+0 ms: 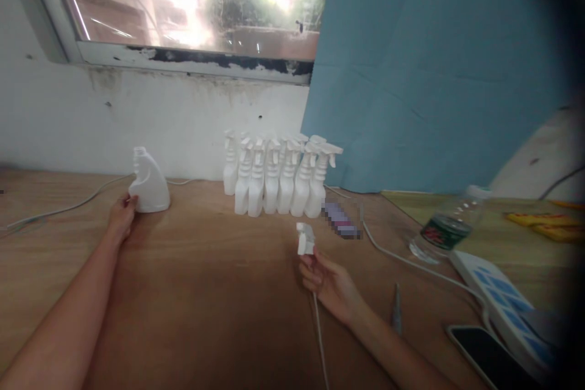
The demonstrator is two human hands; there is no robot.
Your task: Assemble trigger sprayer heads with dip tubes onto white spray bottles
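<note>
Assembling, apparently: left hand (pixel 122 217) grips a white bottle (pixel 153 189) at left, right hand (pixel 326 283) pinches a trigger sprayer (pixel 305 239); its dip tube (pixel 320 335) probably needs guiding into the neck (pixel 139 152).

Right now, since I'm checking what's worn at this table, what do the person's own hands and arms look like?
The left hand and right hand are bare, without gloves. The left forearm and right forearm are uncovered too: no sleeve, watch or bracelet is visible.

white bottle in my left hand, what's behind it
Behind the white bottle is the white wall. Cord shows at both sides; the bottle covers whatever lies between, so I can't tell if it's one cord.
</note>
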